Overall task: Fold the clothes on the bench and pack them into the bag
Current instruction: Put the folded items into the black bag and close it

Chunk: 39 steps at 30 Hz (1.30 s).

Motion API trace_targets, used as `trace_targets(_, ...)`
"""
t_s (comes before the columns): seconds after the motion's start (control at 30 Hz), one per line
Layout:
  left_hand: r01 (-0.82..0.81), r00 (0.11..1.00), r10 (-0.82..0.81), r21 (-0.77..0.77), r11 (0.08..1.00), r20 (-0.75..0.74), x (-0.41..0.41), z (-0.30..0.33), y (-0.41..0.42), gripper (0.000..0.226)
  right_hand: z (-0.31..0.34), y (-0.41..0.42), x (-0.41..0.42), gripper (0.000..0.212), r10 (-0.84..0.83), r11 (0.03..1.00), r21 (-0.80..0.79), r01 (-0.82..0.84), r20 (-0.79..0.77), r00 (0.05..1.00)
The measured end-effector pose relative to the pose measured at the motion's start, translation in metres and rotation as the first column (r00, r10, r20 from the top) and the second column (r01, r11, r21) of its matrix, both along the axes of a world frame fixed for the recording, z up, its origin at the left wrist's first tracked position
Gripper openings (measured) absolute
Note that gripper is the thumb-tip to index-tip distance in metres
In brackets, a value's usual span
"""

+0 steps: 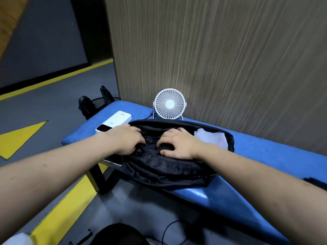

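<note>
A black bag (164,172) lies open on the blue bench (265,165). Dark fabric fills its opening, and a white garment (210,137) shows inside at the right end. My left hand (127,138) rests palm down on the dark fabric at the bag's left side, fingers curled into it. Beside it, my right hand (177,144) presses on the dark cloth (165,147) in the middle of the opening, fingers bent and gripping it. Whether the cloth under my hands is a garment or the bag's lining I cannot tell.
A white desk fan (169,104) stands behind the bag against the wood-grain wall. A white power bank (115,121) lies on the bench's left end. Black items (95,103) sit on the floor beyond the bench. Cables (168,232) trail on the grey floor with yellow markings.
</note>
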<state>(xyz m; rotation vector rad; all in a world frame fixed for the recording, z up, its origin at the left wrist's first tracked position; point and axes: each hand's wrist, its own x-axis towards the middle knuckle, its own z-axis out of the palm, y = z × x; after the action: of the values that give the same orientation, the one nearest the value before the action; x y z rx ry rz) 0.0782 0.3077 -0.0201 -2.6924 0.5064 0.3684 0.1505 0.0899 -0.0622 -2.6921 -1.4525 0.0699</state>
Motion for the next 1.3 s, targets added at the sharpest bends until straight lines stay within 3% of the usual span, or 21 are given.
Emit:
trace_targets(0.2,-0.022,0.990,0.050,-0.205,0.979,0.132,-0.008,0.016,-0.010,0.040,0.021,-0.007,-0.015,0.050,-0.036,0.983,0.179,0.052,-0.091,0.995)
trace_targets(0.4,-0.028,0.951,0.132,-0.344,0.939,0.281,-0.023,0.033,-0.055,0.028,0.048,-0.066,-0.038,0.043,-0.071,0.986,0.154,0.070,0.001,0.997)
trace_targets(0.5,0.031,0.941,0.107,-0.398,0.917,0.320,-0.028,0.043,-0.091,0.025,0.063,-0.113,-0.054,0.043,-0.145,0.979,0.150,0.140,0.022,0.989)
trace_targets(0.63,0.160,0.920,0.053,-0.496,0.853,0.388,-0.030,0.047,-0.153,0.022,0.080,-0.186,-0.074,0.065,-0.242,0.964,0.129,0.234,0.048,0.969)
trace_targets(0.77,0.267,0.915,-0.027,-0.556,0.787,0.402,-0.029,0.042,-0.234,0.022,0.086,-0.271,-0.092,0.068,-0.388,0.914,0.141,0.380,0.033,0.921)
trace_targets(0.9,0.256,0.950,-0.049,-0.681,0.686,0.307,-0.032,0.024,-0.315,0.026,0.074,-0.349,-0.110,0.068,-0.536,0.834,0.151,0.531,-0.016,0.844)
trace_targets(0.97,0.123,0.987,0.011,-0.784,0.608,0.163,-0.035,0.010,-0.351,0.032,0.067,-0.375,-0.119,0.072,-0.594,0.790,0.150,0.594,-0.052,0.803)
trace_targets(1.07,-0.197,0.980,0.129,-0.831,0.520,-0.152,-0.036,-0.012,-0.394,0.062,0.052,-0.398,-0.127,0.069,-0.653,0.736,0.118,0.666,-0.133,0.746)
trace_targets(1.2,-0.420,0.907,0.222,-0.716,0.558,-0.359,-0.037,-0.033,-0.421,0.092,0.026,-0.406,-0.127,0.086,-0.678,0.719,-0.017,0.695,-0.236,0.696)
trace_targets(1.3,-0.441,0.897,0.254,-0.679,0.587,-0.362,-0.033,-0.040,-0.426,0.086,0.015,-0.402,-0.118,0.099,-0.643,0.710,-0.040,0.703,-0.445,0.624)
